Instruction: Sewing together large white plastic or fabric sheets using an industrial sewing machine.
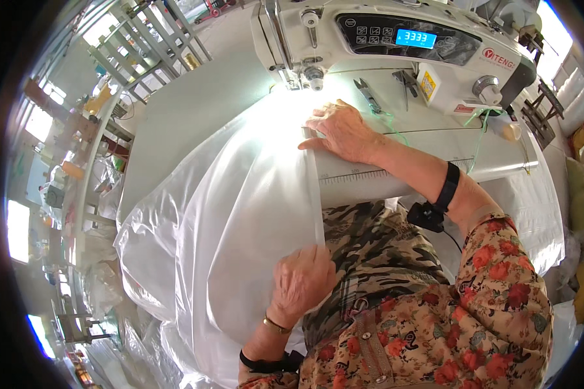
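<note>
A large sheet of thin white plastic-like material (240,194) runs from under the needle area of a sewing machine (313,78) down over the table's front edge toward my lap. Its right side has a straight folded hem. Close in front of the presser foot, my right hand (344,133) grips that hem between thumb and fingers, the thumb lying across the edge. Lower down, near my lap, my left hand (303,280) is closed in a loose fist on the same hem. Bright lamp glare washes out the sheet at the needle, so the stitching spot is hidden.
Thread snips (368,96) lie on the table (182,110) right of the needle, with green thread (396,126) trailing nearby. A ruler scale (357,175) marks the front edge. The machine's handwheel-side column (435,91) stands at the right. Clear plastic heaps (143,350) sit lower left.
</note>
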### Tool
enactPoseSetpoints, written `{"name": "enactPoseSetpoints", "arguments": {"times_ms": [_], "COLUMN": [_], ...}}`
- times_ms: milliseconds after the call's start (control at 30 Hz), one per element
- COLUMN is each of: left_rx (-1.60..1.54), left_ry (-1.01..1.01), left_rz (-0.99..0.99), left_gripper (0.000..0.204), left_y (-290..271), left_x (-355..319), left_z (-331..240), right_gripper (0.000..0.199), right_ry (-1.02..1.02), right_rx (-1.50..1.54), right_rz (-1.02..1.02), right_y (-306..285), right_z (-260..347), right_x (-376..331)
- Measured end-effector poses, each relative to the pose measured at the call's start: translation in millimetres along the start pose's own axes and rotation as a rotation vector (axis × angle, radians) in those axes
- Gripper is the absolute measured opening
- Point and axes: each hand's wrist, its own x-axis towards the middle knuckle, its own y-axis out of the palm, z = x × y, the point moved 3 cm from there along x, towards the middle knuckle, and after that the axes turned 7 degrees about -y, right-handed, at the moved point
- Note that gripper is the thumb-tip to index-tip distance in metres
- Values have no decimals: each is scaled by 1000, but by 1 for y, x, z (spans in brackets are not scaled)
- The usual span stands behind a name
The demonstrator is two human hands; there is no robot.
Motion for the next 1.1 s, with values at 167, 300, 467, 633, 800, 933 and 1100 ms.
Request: {"name": "enactPoseSetpoints", "arguments": {"times_ms": [167,300,467,633,800,933,1100], "left_rx": [173,249,258,329,294,227,38], "left_ry": [-26,-53,-48,323,16,-143,-8], "left_rz": [86,139,185,-399,-76,25,-122], "left_gripper": [14,7,5,4,10,16,49], "left_y": [-6,-6,5,3,9,-2,-6], "left_x": [34,61,98,128,174,186,98], "left_z": [6,10,26,37,56,50,13], "right_gripper": [50,49,42,25,17,22,34], "right_ry": [-11,-1,30,82,119,161,91], "right_rx": [58,102,164,167,208,216,252], "right_rz": [-23,-27,-14,32,42,25,13], "right_y": [-5,-7,-6,0,4,5,5], "right_z": [4,7,9,9,5,0,-6], "right_x": [1,2,1,3,8,11,7]}}
